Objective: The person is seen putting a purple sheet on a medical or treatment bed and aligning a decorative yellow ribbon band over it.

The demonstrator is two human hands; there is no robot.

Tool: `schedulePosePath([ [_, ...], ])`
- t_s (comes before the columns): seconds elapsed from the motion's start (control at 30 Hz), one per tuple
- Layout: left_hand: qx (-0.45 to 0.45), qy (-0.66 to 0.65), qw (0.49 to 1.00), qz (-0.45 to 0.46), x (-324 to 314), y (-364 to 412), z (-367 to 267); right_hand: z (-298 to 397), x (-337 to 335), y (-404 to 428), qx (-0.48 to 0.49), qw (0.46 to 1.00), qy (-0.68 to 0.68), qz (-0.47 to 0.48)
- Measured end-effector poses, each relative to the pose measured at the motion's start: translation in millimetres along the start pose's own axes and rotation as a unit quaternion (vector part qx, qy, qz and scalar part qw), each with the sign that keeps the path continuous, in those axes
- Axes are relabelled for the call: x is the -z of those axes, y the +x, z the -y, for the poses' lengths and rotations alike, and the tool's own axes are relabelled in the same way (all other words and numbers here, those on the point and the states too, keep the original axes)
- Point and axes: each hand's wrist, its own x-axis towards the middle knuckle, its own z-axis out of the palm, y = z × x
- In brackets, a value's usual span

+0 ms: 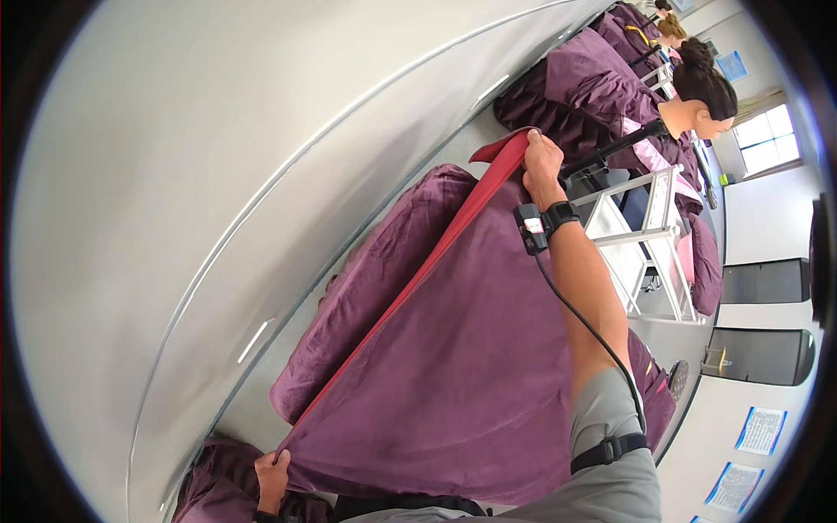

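Observation:
A purple fabric sheet (444, 366) with a red underside is stretched taut before me. My left hand (272, 474) pinches one corner of it at the lower left. At the upper middle my right hand (543, 160) grips another corner, where the red side (497, 170) folds over. Beneath and beyond the sheet's edge lies a padded purple-covered bed (373, 281). On my right wrist sits a black strap with a small device (531, 229), from which a cable runs up my arm.
A white wheeled cart (647, 235) stands right of my right arm. Past it, a dark-haired mannequin head (706, 91) is mounted on a black stand (611, 153). More purple-covered beds (588, 85) line the pale wall (196, 163). Another purple cover (219, 480) lies at lower left.

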Motion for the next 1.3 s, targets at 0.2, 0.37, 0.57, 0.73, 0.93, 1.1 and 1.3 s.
schedulePosePath([
  [0.2,-0.025,0.018,0.999,0.015,-2,22,-23,-1,-31,1,0.006,0.999,0.014,-0.035],
  [0.37,-0.020,0.036,0.999,0.001,-6,23,-12,-13,-42,2,-0.016,0.999,0.029,-0.035],
  [0.57,-0.005,0.053,0.999,-0.006,-16,37,-3,-64,-30,-32,0.098,0.962,-0.214,0.139],
  [0.73,-0.019,0.077,0.997,0.000,-19,52,-26,-74,-13,-114,0.135,0.898,-0.315,0.276],
  [0.93,-0.033,0.144,0.989,-0.025,-22,56,-42,-49,-8,-209,0.330,0.789,-0.331,0.399],
  [1.1,-0.128,0.242,0.962,-0.018,-19,54,-38,-54,-45,-259,0.425,0.707,-0.349,0.444],
  [1.3,-0.139,0.161,0.977,-0.016,-17,49,-41,-65,-55,-289,0.406,0.631,-0.416,0.514],
])
